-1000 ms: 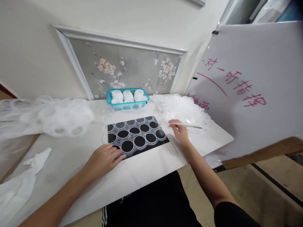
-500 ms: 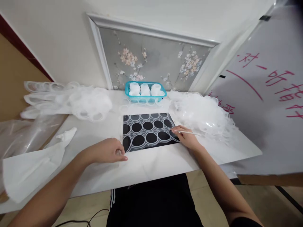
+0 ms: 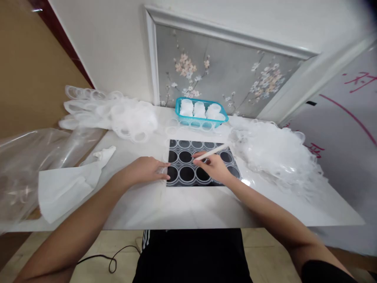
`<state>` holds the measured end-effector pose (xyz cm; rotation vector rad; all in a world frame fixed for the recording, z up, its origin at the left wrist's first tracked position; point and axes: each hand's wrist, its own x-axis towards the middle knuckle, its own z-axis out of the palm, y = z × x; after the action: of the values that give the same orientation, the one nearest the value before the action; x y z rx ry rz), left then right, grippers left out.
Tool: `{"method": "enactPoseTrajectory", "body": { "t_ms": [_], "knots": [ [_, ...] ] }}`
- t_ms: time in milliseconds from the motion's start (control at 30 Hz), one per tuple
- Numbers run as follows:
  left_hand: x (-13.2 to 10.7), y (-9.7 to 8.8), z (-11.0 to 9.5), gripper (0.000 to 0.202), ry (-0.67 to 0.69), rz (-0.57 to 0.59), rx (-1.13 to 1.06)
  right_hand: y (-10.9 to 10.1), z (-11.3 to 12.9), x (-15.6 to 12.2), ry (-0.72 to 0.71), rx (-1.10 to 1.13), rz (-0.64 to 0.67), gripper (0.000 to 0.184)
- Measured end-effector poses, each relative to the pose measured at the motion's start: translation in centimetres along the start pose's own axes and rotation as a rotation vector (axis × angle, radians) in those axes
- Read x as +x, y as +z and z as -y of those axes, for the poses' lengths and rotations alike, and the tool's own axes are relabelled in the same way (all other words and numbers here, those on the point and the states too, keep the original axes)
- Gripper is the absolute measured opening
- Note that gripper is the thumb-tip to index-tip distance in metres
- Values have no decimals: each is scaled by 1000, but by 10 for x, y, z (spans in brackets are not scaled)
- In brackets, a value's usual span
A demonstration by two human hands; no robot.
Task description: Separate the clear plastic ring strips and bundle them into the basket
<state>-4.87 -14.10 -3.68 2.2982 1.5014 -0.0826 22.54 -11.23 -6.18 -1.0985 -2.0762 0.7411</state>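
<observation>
On the white table (image 3: pixel 188 212), the person's left hand (image 3: pixel 149 169), thumb and finger parted, meets the left edge of a black ring-patterned sheet (image 3: pixel 186 173) lying flat, above which the right hand (image 3: pixel 216 167) grips a slim white stick (image 3: pixel 212 151), with translucent heaps (image 3: pixel 279 153) on either side and, farther back, a blue basket (image 3: pixel 178 108).

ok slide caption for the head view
The right hand holds a white stick over a black, ring-patterned sheet, the left hand at its edge.

the black sheet (image 3: pixel 187 173) looks smooth, the teal basket (image 3: pixel 177 109) glossy plastic, the right white heap (image 3: pixel 273 151) shiny translucent film.
</observation>
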Motion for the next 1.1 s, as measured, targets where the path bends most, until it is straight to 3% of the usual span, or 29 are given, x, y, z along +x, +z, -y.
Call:
{"method": "enactPoseTrajectory", "body": {
  "t_ms": [133, 267, 500, 667, 800, 900, 967, 1067, 1100],
  "knots": [
    [1, 3, 9, 60, 45, -19, -25, 49, 12, 38, -24, 160, 104, 18],
    [0, 3, 11, 59, 50, -19, 18, 70, 3, 50, 34, 245, 121, 21],
    [0, 8, 7, 57, 102, -34, 101, 70, -1, 46, 63, 246, 128, 19],
    [2, 13, 8, 59, 109, -59, 117, 72, 3, 42, 20, 122, 112, 18],
    [3, 13, 13, 59, 99, -22, 11, 77, 7, 32, -150, -120, 80, 17],
    [4, 11, 17, 62, 100, 8, -56, 66, 5, 46, -340, -317, 133, 19],
    [4, 9, 20, 64, 105, 29, -88, 48, 0, 67, -331, -367, -20, 18],
    [7, 8, 20, 65, 118, 41, -106, 17, -8, 86, -119, -243, -583, 23],
    [10, 10, 19, 62, 134, 14, -90, 11, -9, 83, -109, -195, -607, 24]
  ]
}}
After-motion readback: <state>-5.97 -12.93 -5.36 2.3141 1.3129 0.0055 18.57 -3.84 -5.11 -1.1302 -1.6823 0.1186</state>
